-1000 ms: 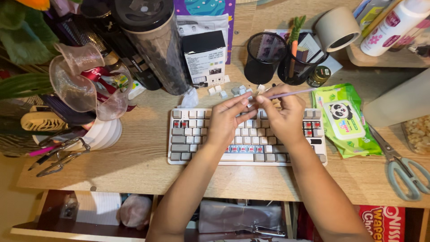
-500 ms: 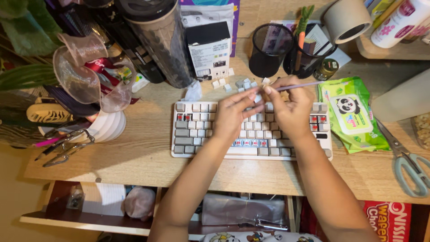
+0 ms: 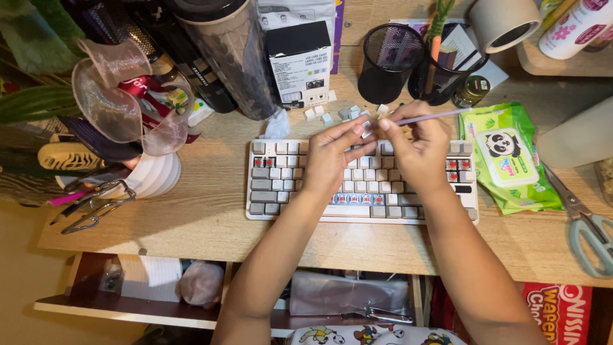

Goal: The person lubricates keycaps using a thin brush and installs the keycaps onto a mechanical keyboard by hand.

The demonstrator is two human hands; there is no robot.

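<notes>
Wooden desk (image 3: 191,217) across the whole frame, cluttered along the top edge. Mechanical keyboard (image 3: 281,185), white and grey caps, centre of frame; several caps missing, red switches exposed in the upper left corner, right side and bottom row. Dark tumbler (image 3: 233,57) upper centre-left, black-and-white box (image 3: 300,64) just right of it. Two black mesh cups upper centre: empty one (image 3: 389,61), pen-filled one (image 3: 447,70) touching it on the right. Green wet-wipe pack (image 3: 504,156) right of the keyboard, just beside it. Scissors (image 3: 587,230) at the right edge. Tape roll (image 3: 507,22) top right.

Left hand (image 3: 332,156) over the keyboard's upper middle, thumb and fingertips pressed together, pinching a small white keycap (image 3: 368,124). Right hand (image 3: 418,150) just beside it, touching at the fingertips, pinching a thin lilac brush (image 3: 428,116); handle runs out to the right toward the wipes, tip end meeting the keycap. Keycap sits between both hands, above the keyboard's top row, centre of frame.

Loose keycaps (image 3: 332,114) scattered on the desk just above the keyboard, below the box. Small green-lidded jar (image 3: 471,91) beside the pen cup.
</notes>
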